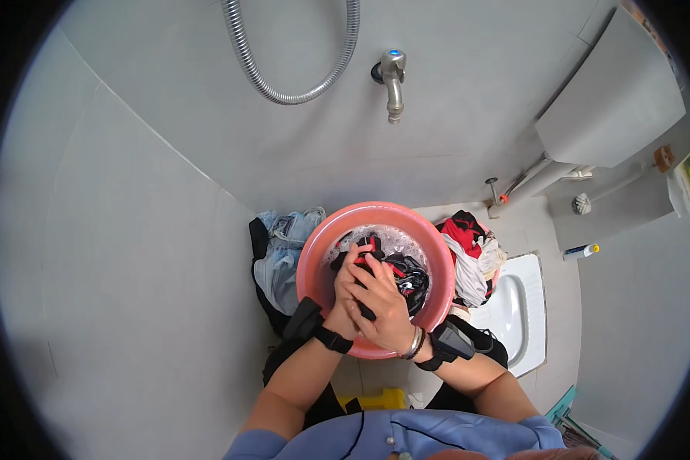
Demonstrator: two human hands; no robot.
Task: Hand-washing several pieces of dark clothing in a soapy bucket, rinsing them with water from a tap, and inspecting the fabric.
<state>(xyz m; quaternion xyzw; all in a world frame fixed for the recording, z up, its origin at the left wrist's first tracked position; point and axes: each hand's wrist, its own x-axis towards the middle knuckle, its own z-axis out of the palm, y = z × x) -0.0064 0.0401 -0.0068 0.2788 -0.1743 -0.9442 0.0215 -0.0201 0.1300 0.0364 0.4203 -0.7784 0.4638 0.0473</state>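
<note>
A round pink plastic basin holds sudsy water and black-and-red clothing. Both of my hands are together over it, pressing a bunched part of the dark cloth between them. My left hand is on the left side of the bundle, its fingers partly behind the other hand. My right hand lies across the front, fingers bent over the cloth. Each wrist carries a black strapped device, and bracelets circle the right wrist.
Light blue denim lies left of the basin. Red, white and black clothes are heaped to the right, beside a squat toilet. A metal tap and shower hose are above. A capped bottle stands near the right wall.
</note>
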